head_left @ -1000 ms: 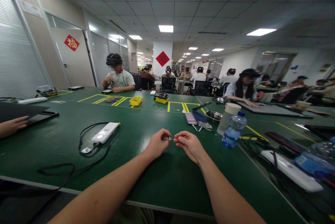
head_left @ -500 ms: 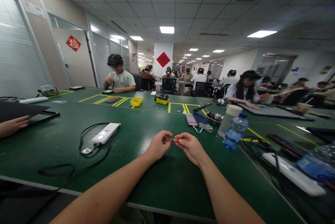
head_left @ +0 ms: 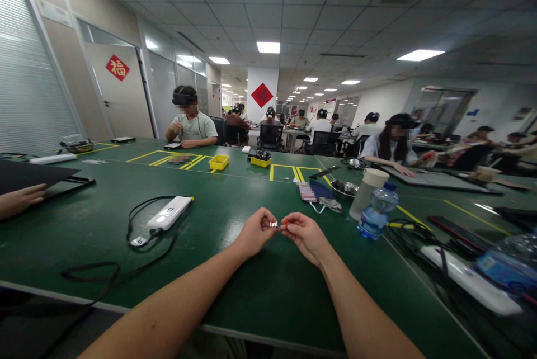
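**Two small bits held tip to tip between your hands**

Your left hand [head_left: 254, 232] is closed in a pinch on a metal bit [head_left: 274, 225], and your right hand [head_left: 305, 236] pinches an orange bit [head_left: 285, 222] the same way. Both hands are low over the surface [head_left: 260, 292]. The bits sit end to end in the gap between your fingertips, touching or very nearly so. They are too small to tell whether one is seated in the other. As far as I can judge, you have them lined up and brought together, but the join itself can't be confirmed. A bottle [head_left: 376, 208] stands well to the right of your right hand. A white device [head_left: 169, 212] with its cable lies well to the left of your left hand.
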Tool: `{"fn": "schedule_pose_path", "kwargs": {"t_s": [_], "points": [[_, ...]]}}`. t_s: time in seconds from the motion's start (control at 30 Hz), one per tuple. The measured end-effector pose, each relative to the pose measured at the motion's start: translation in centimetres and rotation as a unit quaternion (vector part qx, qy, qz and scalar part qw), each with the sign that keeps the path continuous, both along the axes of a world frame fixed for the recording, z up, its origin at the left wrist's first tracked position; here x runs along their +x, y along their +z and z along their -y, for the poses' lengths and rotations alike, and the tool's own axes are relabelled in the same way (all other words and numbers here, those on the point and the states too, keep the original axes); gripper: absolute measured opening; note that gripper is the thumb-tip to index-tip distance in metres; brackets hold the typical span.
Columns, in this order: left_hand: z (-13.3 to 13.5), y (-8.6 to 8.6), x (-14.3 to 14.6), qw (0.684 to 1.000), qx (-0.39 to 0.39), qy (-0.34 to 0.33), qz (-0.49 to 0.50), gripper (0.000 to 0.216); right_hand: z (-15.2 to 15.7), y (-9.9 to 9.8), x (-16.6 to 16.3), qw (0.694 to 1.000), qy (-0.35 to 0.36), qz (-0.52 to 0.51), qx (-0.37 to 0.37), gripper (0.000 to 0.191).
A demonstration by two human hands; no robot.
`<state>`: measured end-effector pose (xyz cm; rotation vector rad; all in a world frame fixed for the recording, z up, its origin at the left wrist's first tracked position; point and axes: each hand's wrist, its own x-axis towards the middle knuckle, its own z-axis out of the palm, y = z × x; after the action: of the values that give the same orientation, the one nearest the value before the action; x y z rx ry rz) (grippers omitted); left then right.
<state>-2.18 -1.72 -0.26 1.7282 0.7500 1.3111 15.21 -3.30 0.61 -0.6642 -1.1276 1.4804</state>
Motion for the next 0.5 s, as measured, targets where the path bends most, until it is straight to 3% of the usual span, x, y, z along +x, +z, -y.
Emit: {"fn": "schedule_pose_path", "kwargs": {"t_s": [0.5], "points": [[0.24, 0.29, -0.03, 0.999, -0.021, -0.03, 0.008, 0.028, 0.3, 0.28, -0.06, 1.0, -0.009, 0.015, 0.001, 0.024]]}}
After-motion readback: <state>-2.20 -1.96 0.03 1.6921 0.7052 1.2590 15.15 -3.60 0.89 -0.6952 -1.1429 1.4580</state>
